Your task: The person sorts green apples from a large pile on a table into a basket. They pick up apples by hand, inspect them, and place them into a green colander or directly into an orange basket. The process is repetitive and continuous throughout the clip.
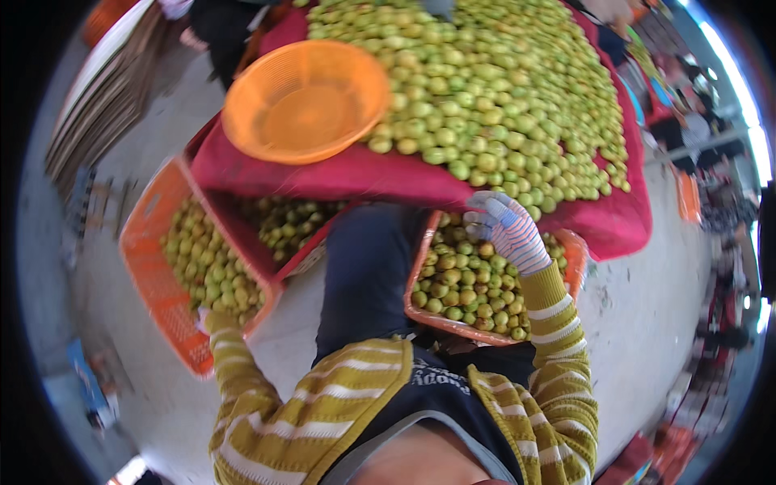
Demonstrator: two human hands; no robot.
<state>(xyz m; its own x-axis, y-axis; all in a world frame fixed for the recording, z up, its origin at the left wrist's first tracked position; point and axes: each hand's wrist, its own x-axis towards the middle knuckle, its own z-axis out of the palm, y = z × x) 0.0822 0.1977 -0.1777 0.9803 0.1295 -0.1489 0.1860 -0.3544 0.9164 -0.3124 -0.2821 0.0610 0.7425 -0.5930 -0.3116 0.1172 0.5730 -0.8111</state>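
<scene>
Many small green-yellow round fruits (479, 103) lie heaped on a table with a red cloth (339, 176). My right hand (509, 224), in a striped knit glove, is at the cloth's near edge, over an orange crate (418, 297) of browner fruits; its fingers are bent, and whether they hold something cannot be told. My left hand (202, 319) is mostly hidden at the near rim of another orange crate (145, 273) filled with green fruits. Between that crate and my leg, a red-lined container (242, 242) holds darker fruits. An empty orange plastic basket (309, 109) rests on the table's left corner.
Stacked flat sheets (103, 91) stand at the upper left, near a person in dark clothes (224, 30). More people and orange crates (687, 194) are along the right side. My knee is under the table edge between the containers.
</scene>
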